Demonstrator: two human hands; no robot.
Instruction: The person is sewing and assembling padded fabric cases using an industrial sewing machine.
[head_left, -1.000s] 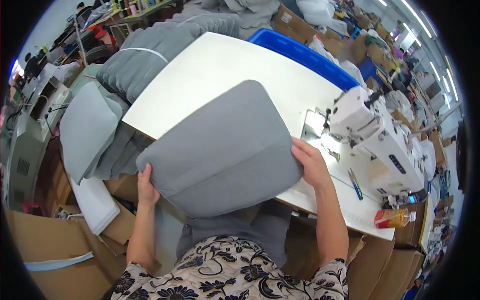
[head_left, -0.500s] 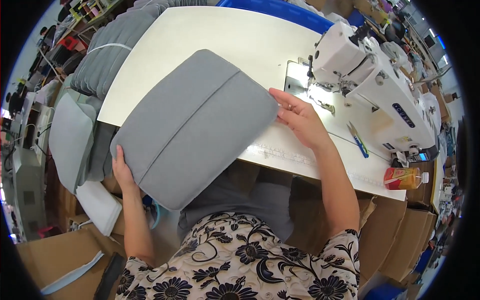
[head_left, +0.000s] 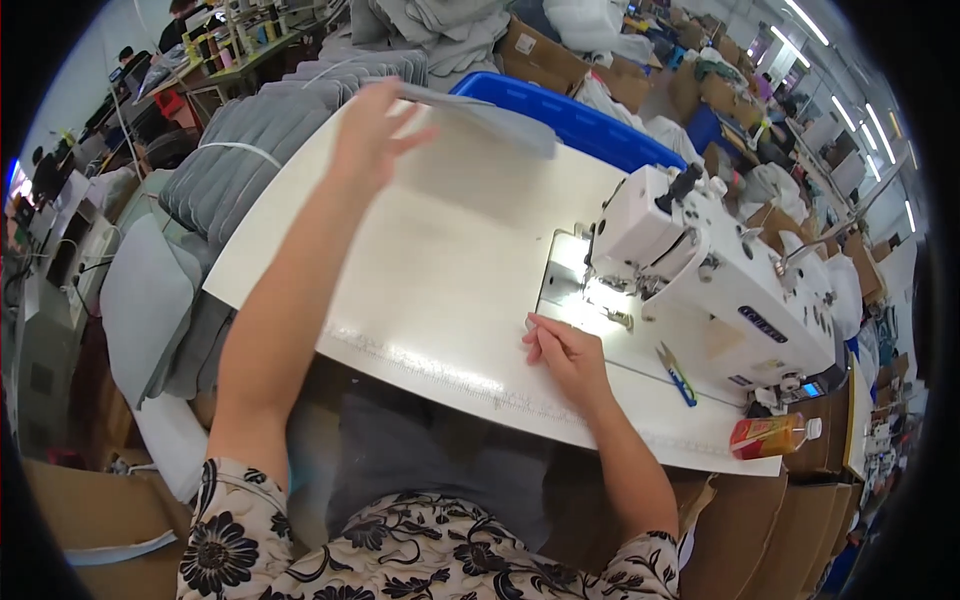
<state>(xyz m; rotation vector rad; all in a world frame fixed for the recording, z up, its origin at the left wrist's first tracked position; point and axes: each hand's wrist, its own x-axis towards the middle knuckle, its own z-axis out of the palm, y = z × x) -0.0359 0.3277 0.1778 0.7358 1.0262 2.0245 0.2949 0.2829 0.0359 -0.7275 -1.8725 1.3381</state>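
Observation:
A grey fabric panel (head_left: 490,118), blurred and seen almost edge-on, is over the far side of the white sewing table (head_left: 440,240), close to the blue bin. Beside its left end is my left hand (head_left: 368,135), arm stretched far forward. Its fingers look spread, though motion smears them, and whether they still touch the panel is hard to see. My right hand (head_left: 568,360) rests over the table in front of the sewing machine (head_left: 720,270), fingers curled in with nothing visible in them. The machine's lamp lights its metal plate (head_left: 566,270).
Stacked grey pieces (head_left: 235,165) stand at the table's left. The blue bin (head_left: 590,115) lies behind it. Blue-handled thread snips (head_left: 678,375) and a bottle of orange-red liquid (head_left: 770,437) sit at the right. Cardboard boxes (head_left: 750,530) are below the table's right edge.
The grey panel has gone from in front of me to the table's far side, moved with my left hand. My right hand has let go of it and stays near the machine.

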